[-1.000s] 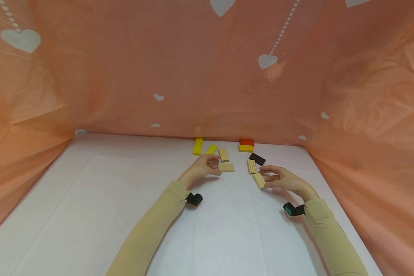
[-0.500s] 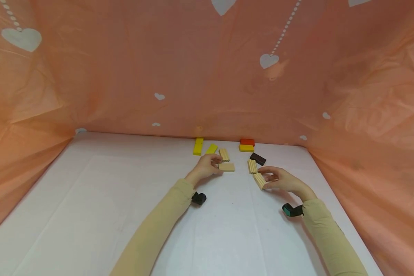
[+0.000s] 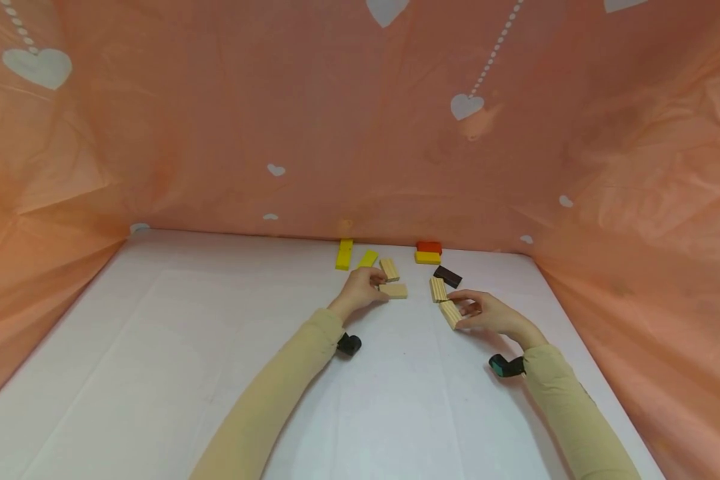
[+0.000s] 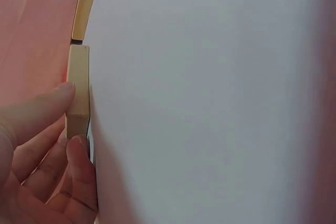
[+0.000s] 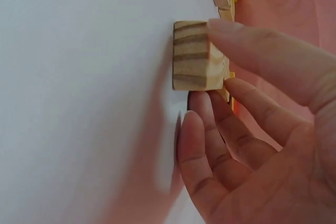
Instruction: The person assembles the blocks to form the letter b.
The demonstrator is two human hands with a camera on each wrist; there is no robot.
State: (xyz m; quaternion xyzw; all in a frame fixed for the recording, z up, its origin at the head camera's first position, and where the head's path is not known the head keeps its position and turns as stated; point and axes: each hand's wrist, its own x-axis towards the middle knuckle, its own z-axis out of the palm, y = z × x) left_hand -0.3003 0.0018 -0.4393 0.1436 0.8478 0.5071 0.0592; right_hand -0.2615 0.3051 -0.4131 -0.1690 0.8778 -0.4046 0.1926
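Observation:
In the head view, my left hand (image 3: pixel 360 290) pinches the left end of a pale wooden block (image 3: pixel 396 291) lying flat on the white table. The left wrist view has the thumb (image 4: pixel 55 103) on that block's edge and a fingertip at its end. Across from it, my right hand (image 3: pixel 497 316) holds a striped wooden block (image 3: pixel 451 315), thumb on its near end and fingers along its right side. A second striped block (image 3: pixel 438 290) adjoins its far end. Behind the pale block lies another wooden block (image 3: pixel 389 269).
A dark brown block (image 3: pixel 448 277) lies beyond the striped pair. Farther back are a yellow block (image 3: pixel 428 258) and a red block (image 3: pixel 429 247). Lime-yellow blocks (image 3: pixel 345 255) sit left of these. An orange sheet (image 3: pixel 312 133) with white hearts rises behind the table.
My left hand has shifted slightly right and its fingers have come onto the pale block. My right hand has edged left against the striped block. The blocks look unmoved.

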